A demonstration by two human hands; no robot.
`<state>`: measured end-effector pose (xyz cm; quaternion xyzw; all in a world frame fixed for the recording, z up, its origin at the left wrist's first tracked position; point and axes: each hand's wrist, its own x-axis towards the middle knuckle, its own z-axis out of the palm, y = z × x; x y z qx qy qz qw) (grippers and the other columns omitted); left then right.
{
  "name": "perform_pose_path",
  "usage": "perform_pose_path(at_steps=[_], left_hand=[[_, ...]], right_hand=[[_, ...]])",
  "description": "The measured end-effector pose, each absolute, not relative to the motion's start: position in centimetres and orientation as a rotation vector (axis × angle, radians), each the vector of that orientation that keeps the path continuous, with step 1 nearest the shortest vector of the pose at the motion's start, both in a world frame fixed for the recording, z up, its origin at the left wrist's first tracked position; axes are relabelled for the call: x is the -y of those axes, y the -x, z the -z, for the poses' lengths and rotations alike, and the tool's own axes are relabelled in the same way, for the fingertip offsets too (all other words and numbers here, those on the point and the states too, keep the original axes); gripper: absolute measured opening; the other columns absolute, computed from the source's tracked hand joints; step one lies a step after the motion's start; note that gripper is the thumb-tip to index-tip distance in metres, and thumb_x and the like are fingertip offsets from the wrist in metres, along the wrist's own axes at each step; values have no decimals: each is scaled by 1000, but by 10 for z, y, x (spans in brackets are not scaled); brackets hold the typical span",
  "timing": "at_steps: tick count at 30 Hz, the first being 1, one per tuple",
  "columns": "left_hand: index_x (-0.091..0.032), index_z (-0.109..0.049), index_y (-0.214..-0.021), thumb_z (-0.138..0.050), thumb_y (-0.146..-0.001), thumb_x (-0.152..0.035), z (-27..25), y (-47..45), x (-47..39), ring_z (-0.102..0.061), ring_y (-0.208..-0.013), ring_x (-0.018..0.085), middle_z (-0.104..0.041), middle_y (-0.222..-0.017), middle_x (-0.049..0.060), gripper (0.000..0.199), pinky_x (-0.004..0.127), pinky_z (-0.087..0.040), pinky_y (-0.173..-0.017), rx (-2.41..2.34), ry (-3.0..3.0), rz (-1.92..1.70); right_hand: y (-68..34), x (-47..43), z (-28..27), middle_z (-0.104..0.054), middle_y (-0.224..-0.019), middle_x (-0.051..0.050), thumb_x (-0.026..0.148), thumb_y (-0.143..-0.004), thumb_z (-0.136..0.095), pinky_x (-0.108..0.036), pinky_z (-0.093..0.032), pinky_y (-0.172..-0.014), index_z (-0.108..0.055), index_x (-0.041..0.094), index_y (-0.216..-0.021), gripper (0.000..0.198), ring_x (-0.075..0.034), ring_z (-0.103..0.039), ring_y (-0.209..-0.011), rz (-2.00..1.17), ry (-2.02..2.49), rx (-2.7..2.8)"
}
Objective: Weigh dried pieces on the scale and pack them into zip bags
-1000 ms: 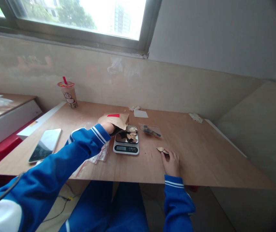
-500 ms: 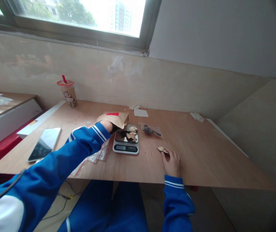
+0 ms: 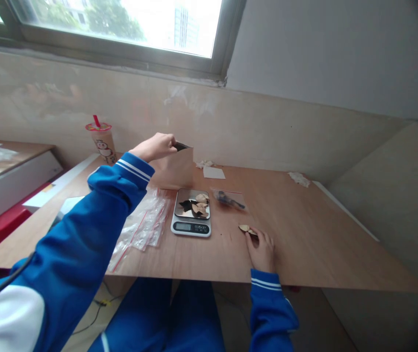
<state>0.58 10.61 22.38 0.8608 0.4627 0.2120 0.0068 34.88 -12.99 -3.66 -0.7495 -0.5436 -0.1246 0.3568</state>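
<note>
My left hand is closed on the top edge of a brown paper bag, which stands upright behind the scale; its contents are hidden. Just in front is a white digital kitchen scale with a steel plate. Several curled, dried-looking pieces, beige and blackish, lie on that plate. Resting on the table to the right, my right hand has its fingers closed on similar beige dried pieces, partly covered by the fingers.
Clear zip bags lie left of the scale. To its right is a zip bag with something dark inside. A drink cup stands at the back left. White paper and crumpled tissue lie near the wall.
My left hand has come up and back, out of the tilted paper bag's mouth to its top edge. The bag now stands upright, off the scale. My right hand has hardly moved.
</note>
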Motion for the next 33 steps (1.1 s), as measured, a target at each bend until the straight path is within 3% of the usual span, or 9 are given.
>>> perform_pose_path(at_steps=[3,6,9,13,17,22,26,31,33], left_hand=[[-13,-63,-107,-53,-78,-19,-224,-11,-106,-63,-94,22,-66,-95,9,32,34,-49,-90,-1342,-2647,-1038],[-11,-50,-124,-53,-80,-17,-211,-15,-109,-59,-105,20,-55,-122,15,45,34,-48,-94,-1111,-2473,-1447],[-14,-43,-128,-56,-82,-20,-193,-19,-106,-57,-111,19,-46,-131,15,48,33,-48,-96,-965,-2250,-1587],[-16,-46,-123,-55,-84,-24,-167,-22,-87,-56,-114,19,-52,-122,11,40,35,-46,-101,-802,-2143,-1496],[-19,-48,-126,-56,-86,-25,-156,-21,-75,-52,-120,20,-49,-124,10,41,39,-41,-107,-689,-2228,-1499],[-20,-46,-129,-55,-89,-30,-172,-25,-71,-55,-117,19,-51,-127,10,42,37,-43,-105,-689,-2157,-1560],[-20,-53,-124,-57,-87,-34,-170,-34,-50,-61,-108,19,-63,-119,8,39,34,-49,-95,-666,-2072,-1414],[-16,-65,-109,-57,-85,-34,-116,-42,-38,-68,-95,21,-72,-103,9,31,32,-54,-84,-865,-1906,-1088],[-14,-67,-104,-60,-81,-31,-91,-44,-41,-68,-98,22,-72,-106,11,29,34,-53,-88,-1019,-1865,-1013]], right_hand=[[-348,130,36,-66,-94,-14,59,-92,-34,-40,-41,-82,-69,16,-103,57,-27,-56,-90,312,1927,1408],[-347,130,35,-66,-94,-14,60,-91,-34,-41,-41,-81,-69,16,-103,57,-28,-56,-89,313,1929,1407],[-346,130,33,-66,-93,-14,61,-92,-32,-40,-41,-80,-69,16,-103,59,-28,-56,-90,309,1930,1406],[-347,131,33,-66,-93,-14,62,-91,-33,-40,-41,-81,-69,16,-103,60,-27,-56,-90,311,1924,1412],[-349,130,35,-67,-93,-15,64,-91,-32,-40,-41,-80,-69,14,-105,63,-27,-56,-89,304,1917,1434],[-351,129,37,-67,-92,-15,67,-90,-31,-40,-42,-79,-69,13,-103,67,-27,-56,-88,327,1897,1436],[-351,129,36,-67,-94,-15,67,-90,-31,-40,-42,-79,-69,14,-103,66,-27,-57,-87,318,1879,1439],[-349,130,34,-67,-96,-15,64,-91,-33,-40,-42,-81,-68,14,-104,62,-28,-56,-90,300,1896,1434],[-349,130,34,-67,-97,-15,63,-91,-34,-41,-43,-81,-69,15,-104,61,-28,-56,-90,299,1906,1429]])
